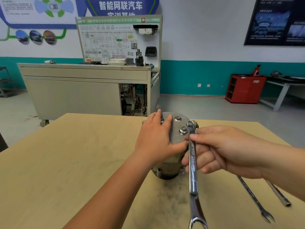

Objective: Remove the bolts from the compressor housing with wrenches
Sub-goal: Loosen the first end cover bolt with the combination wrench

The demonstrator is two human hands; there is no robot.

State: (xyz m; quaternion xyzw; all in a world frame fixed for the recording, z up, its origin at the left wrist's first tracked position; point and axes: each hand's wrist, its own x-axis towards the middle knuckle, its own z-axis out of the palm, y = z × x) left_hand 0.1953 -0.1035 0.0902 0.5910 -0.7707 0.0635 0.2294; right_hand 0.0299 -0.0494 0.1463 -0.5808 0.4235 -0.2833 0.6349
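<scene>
Your left hand (153, 139) presses flat-fingered on the compressor housing (175, 134), near the far edge of the bench (82, 162), steadying it. Your right hand (219, 151) grips the wrench (192, 156), ring end on a rim bolt (195, 124).

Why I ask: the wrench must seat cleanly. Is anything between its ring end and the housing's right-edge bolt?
Nothing visible. The wrench in the right hand meets that bolt directly; the left hand rests on the housing, away from it.
</scene>
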